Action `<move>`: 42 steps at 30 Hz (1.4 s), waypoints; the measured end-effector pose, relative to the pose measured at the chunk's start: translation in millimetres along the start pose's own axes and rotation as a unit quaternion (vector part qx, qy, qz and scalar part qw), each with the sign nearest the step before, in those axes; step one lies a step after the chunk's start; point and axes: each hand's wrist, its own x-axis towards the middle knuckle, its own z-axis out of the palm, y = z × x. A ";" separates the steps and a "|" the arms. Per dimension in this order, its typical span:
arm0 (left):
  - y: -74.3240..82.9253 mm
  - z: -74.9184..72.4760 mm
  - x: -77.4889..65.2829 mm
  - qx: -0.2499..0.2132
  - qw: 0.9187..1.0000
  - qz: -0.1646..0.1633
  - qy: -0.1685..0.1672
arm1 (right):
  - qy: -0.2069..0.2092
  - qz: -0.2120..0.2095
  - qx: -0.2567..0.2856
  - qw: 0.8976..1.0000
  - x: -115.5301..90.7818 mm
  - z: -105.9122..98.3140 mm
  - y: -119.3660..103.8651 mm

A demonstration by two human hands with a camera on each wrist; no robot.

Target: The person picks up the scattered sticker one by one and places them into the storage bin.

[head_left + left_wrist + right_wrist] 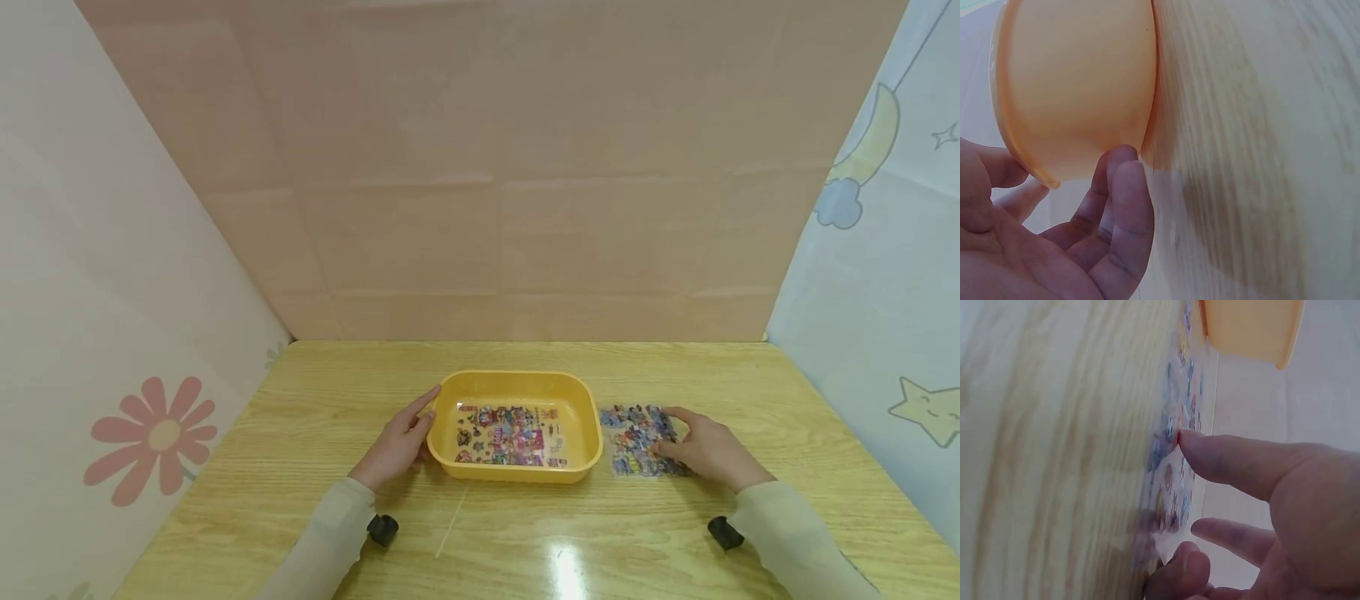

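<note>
A yellow plastic basin (517, 475) stands on the wooden table in the head view. A clear sheet of colourful cartoon stickers (510, 435) lies flat on its floor. My left hand (397, 446) holds the basin's left end, with thumb and fingers at the rim and the outer wall (1079, 81). To the right of the basin lies another clear sticker sheet (633, 440), mostly in blue and purple. My right hand (708, 450) rests on that sheet's right side. In the right wrist view its thumb (1210, 456) touches the sheet, and the other fingers are spread near its edge.
A tan wall covering (495, 208) rises behind the table (300, 467). Light panels close both sides, the left with a pink flower (161, 437), the right with a star (930, 408). A thin pale strip (452, 521) lies before the basin.
</note>
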 end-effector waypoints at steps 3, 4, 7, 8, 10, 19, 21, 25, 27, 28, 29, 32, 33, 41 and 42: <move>1.0 0.2 -0.4 0.001 1.000 0.001 0.001 | 0.000 -0.005 -0.007 1.000 0.7 0.0 0.6; 1.0 0.2 -0.4 0.000 1.000 0.001 0.001 | 0.000 -0.006 -0.011 1.000 0.6 0.0 0.7; 0.8 0.2 -0.3 -0.001 1.000 0.001 0.000 | -0.002 -0.010 -0.019 1.000 0.7 -0.7 0.7; 0.7 0.2 -0.3 -0.002 1.000 0.001 0.000 | -0.002 -0.009 -0.019 1.000 0.1 -0.6 0.2; 0.2 0.1 -0.2 -0.002 1.000 -0.001 -0.001 | -0.002 -0.006 -0.020 1.000 -1.0 0.7 -0.4; 0.2 -0.2 -1.5 -0.008 1.000 -0.004 -0.002 | 0.018 -0.002 -0.030 0.999 -4.2 5.5 -1.8; 1.4 0.0 -1.7 -0.007 1.000 -0.006 -0.001 | 0.022 -0.002 -0.028 0.999 -4.7 5.5 -2.3; 3.0 0.4 -2.4 -0.005 1.000 -0.008 0.000 | 0.025 -0.004 -0.027 0.999 -5.7 5.7 -2.9; 2.9 0.7 -2.5 -0.003 1.000 -0.004 -0.001 | 0.026 -0.003 -0.027 0.999 -5.6 6.0 -2.7; 2.8 0.7 -2.5 -0.002 1.000 -0.004 -0.001 | 0.026 -0.002 -0.027 0.999 -5.3 6.4 -2.5; 2.7 0.7 -2.4 -0.001 1.000 -0.003 -0.002 | 0.026 -0.002 -0.027 0.999 -5.0 6.6 -2.2; 1.4 0.7 -1.8 -0.002 1.000 -0.002 -0.002 | 0.027 -0.003 -0.028 0.999 -4.6 6.7 -1.6; 1.0 0.6 -1.6 -0.002 1.000 -0.002 -0.002 | 0.026 -0.002 -0.027 0.999 -4.8 6.7 -2.0; 0.5 0.2 -0.6 -0.003 1.000 -0.003 -0.001 | 0.035 -0.009 -0.024 0.999 -7.3 6.3 -5.7; 0.8 0.2 -0.6 -0.002 1.000 -0.003 -0.001 | 0.036 -0.009 -0.023 0.999 -7.6 6.4 -6.4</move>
